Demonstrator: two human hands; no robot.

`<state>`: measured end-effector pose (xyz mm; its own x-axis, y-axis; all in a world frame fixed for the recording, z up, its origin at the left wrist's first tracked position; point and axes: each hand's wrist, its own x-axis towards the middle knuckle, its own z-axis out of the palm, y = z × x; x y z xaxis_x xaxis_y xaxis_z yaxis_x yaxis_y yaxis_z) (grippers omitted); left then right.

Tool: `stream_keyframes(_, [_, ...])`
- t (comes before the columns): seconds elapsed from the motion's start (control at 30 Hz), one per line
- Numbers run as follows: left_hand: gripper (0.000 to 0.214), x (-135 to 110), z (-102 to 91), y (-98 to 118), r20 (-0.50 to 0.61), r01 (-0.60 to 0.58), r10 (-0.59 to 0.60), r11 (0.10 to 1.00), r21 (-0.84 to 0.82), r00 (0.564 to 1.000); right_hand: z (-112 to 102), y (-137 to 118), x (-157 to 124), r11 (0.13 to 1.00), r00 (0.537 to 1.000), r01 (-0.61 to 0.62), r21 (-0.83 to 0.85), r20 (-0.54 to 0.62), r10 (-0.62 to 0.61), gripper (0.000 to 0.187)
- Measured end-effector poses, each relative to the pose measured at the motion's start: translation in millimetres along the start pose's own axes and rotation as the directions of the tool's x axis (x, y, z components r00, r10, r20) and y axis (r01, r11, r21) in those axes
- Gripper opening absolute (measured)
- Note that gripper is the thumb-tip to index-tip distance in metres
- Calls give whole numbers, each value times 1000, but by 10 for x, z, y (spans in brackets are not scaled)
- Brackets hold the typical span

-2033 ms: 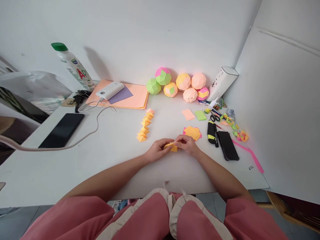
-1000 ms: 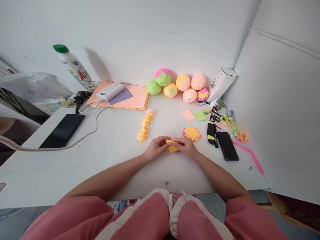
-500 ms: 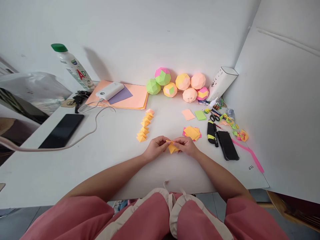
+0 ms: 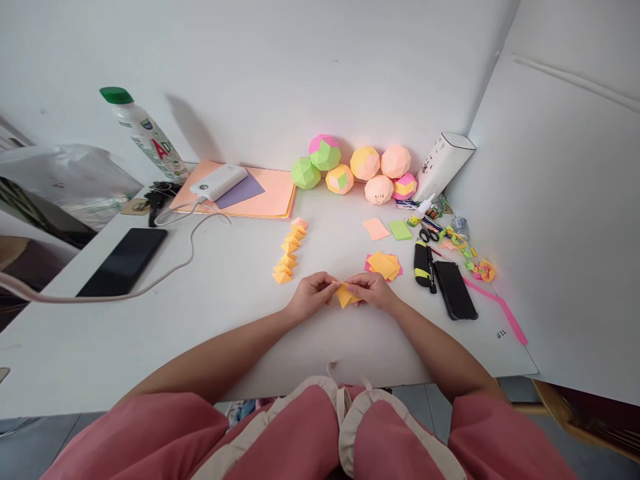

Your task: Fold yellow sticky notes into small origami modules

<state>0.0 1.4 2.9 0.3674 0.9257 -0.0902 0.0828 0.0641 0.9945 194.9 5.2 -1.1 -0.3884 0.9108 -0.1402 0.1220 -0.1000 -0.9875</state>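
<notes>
Between my two hands, above the white table, is a partly folded piece of orange paper (image 4: pixel 345 296). My left hand (image 4: pixel 314 295) pinches its upper left edge, while my right hand (image 4: pixel 373 291) grips it from the right, thumb on top. Fingers hide much of the paper. Just beyond my right hand lies a pile of orange and pink paper squares (image 4: pixel 384 265). A row of folded orange paper units (image 4: pixel 289 247) runs away from me beyond my left hand, with a peach one at the far end.
Peach squares (image 4: pixel 376 229) and green squares (image 4: pixel 400 231) lie farther back. Paper balls (image 4: pixel 365 163) line the wall. At right are a cutter (image 4: pixel 423 263), scissors (image 4: pixel 429 234) and a phone (image 4: pixel 456 291). A power bank (image 4: pixel 219 182), cable, dark phone (image 4: pixel 123 263) and bottle (image 4: pixel 150 137) are at left.
Both hands stay in almost the same place, still gripping the orange paper. The view has shifted very slightly; nothing on the table has visibly moved.
</notes>
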Motion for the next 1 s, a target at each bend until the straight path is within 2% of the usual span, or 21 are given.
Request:
stream_keyframes(0.27, [30,-4,-5,-22,-18,-3,3,1000,-9,1000,-8,-10,3,1000,1000,-25,18,11,25,28])
stream_keyframes(0.63, [26,5,-3,-8,-128,-42,32,996,-81,991,-34,-23,14,998,998,-65,11,-3,65,31])
stream_keyframes(0.7, [25,5,-8,0,-110,-45,34,994,-95,993,-33,-32,14,998,998,-63,11,-8,63,31])
stream_keyframes(0.83, [26,7,-2,-22,-5,-77,77,995,-71,997,-16,-64,4,998,998,-63,29,14,63,29])
stream_keyframes(1.0, [24,10,15,-58,5,-44,44,999,-16,999,-4,-52,3,998,998,-61,11,35,61,28])
